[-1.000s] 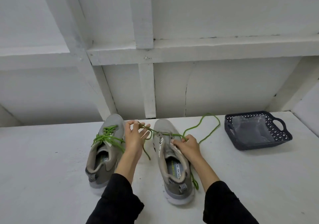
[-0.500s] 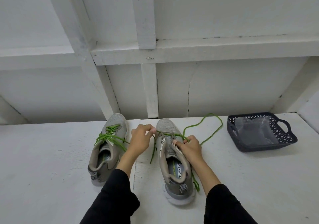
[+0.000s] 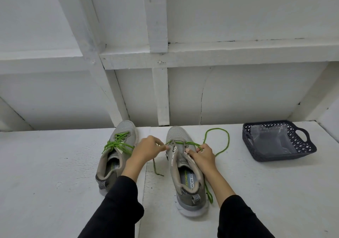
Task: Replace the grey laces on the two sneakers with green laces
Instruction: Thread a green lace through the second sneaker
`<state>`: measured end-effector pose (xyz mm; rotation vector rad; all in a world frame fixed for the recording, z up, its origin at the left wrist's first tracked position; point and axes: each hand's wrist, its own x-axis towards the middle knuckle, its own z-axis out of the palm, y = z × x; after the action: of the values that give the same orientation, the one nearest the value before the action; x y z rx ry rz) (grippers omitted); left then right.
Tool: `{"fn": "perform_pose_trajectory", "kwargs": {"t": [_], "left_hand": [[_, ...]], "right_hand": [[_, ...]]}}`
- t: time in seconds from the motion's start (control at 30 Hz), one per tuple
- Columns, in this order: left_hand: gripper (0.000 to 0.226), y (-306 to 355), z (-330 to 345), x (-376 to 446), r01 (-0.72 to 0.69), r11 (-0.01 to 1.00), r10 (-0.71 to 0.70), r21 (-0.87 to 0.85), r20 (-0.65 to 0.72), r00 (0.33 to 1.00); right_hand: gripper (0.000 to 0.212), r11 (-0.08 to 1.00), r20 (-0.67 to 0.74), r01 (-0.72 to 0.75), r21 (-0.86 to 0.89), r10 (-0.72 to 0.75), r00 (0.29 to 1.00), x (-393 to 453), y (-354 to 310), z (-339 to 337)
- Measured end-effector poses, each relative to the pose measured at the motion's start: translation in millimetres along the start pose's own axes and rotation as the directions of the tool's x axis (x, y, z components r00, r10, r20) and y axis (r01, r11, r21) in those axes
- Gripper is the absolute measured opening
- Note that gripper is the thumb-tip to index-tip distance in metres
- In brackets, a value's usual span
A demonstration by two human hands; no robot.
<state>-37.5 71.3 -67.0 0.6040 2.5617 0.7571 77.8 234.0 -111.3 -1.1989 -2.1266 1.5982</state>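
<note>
Two grey sneakers stand on the white table, toes pointing away from me. The left sneaker [image 3: 117, 157] is laced with a green lace [image 3: 117, 143]. The right sneaker [image 3: 183, 166] has a green lace [image 3: 226, 142] threaded through its front eyelets only. My left hand [image 3: 146, 150] pinches that lace at the shoe's left eyelet side; a short end dangles below it onto the table. My right hand [image 3: 202, 155] pinches the lace at the right eyelet side. From there the lace loops out over the table and trails back along the shoe's right side.
A dark blue perforated basket [image 3: 304, 146] with a clear plastic bag [image 3: 271, 138] inside sits at the right of the table. A white framed wall rises right behind the shoes. A seam in the tabletop runs between the two sneakers.
My left hand has come down from between the shoes to the right sneaker's left eyelets, drawing the lace tighter. My right hand has stayed at the right eyelets.
</note>
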Motion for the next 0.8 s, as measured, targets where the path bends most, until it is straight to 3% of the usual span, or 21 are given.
{"fn": "perform_pose_trajectory", "kwargs": {"t": [0.1, 0.2, 0.27, 0.3, 0.33, 0.37, 0.4, 0.43, 0.47, 0.53, 0.67, 0.73, 0.8], "left_hand": [[0.024, 0.7, 7.2, 0.2, -0.015, 0.999, 0.014, 0.046, 0.017, 1.0], [0.028, 3.4, 0.1, -2.2, -0.102, 0.975, 0.069, -0.199, -0.169, 0.983], [0.029, 12.2, -8.4, -8.0, -0.134, 0.901, 0.01, -0.413, -0.288, 0.958], [0.029, 16.3, -11.4, -9.0, -0.126, 0.789, -0.073, -0.601, -0.296, 0.953], [0.029, 20.2, -13.8, -10.6, -0.098, 0.572, -0.168, -0.814, -0.233, 0.958], [0.029, 22.6, -17.0, -12.1, -0.05, 0.26, -0.22, -0.964, -0.109, 0.969], [0.029, 22.8, -19.8, -13.4, 0.01, -0.052, -0.22, -0.999, 0.022, 0.975], [0.029, 21.2, -20.9, -13.0, 0.07, -0.282, -0.19, -0.957, 0.127, 0.974], [0.029, 20.6, -21.1, -12.8, 0.118, -0.415, -0.156, -0.902, 0.198, 0.968], [0.03, 22.8, -18.9, -13.0, 0.155, -0.466, -0.12, -0.871, 0.236, 0.964], [0.03, 34.6, -9.4, -12.3, 0.109, -0.374, -0.185, -0.921, 0.189, 0.964], [0.03, 40.4, -0.9, -9.0, 0.099, -0.338, -0.263, -0.936, 0.195, 0.945], [0.03, 49.1, 9.5, -7.3, 0.078, -0.287, -0.351, -0.955, 0.181, 0.919]], "right_hand": [[0.034, 1.0, 0.001, -0.006, 0.0, 0.006, 1.0, -1.5, -1.0, -0.8], [0.034, 1.0, -0.004, -0.008, 0.001, 0.008, 1.0, -2.2, -1.9, -0.8], [0.035, 1.0, -0.009, -0.007, -0.004, 0.007, 1.0, -2.2, -1.9, -0.6], [0.035, 1.0, -0.009, -0.004, -0.008, 0.004, 1.0, -2.3, -2.1, -0.8], [0.035, 1.0, -0.01, -0.001, -0.011, 0.001, 1.0, -2.3, -2.1, -1.0], [0.035, 1.0, -0.011, 0.002, -0.014, -0.002, 1.0, -2.2, -1.9, -1.3], [0.035, 1.0, -0.01, 0.003, -0.02, -0.003, 1.0, -2.2, -1.5, -1.4], [0.035, 1.0, -0.006, 0.005, -0.027, -0.006, 1.0, -2.1, -1.1, -1.4], [0.035, 0.999, 0.001, 0.009, -0.037, -0.009, 1.0, -1.8, -0.6, -1.5], [0.033, 0.997, 0.013, 0.032, -0.064, -0.031, 0.999, -1.2, -0.7, -3.0], [0.016, 0.987, -0.034, 0.153, -0.052, -0.155, 0.987, -0.2, -7.4, -9.5], [0.014, 0.976, -0.039, 0.166, 0.14, -0.162, 0.986, -3.2, -16.3, -15.2], [0.015, 0.871, 0.067, 0.088, 0.483, -0.137, 0.988, -8.4, -26.9, -21.2]]}}
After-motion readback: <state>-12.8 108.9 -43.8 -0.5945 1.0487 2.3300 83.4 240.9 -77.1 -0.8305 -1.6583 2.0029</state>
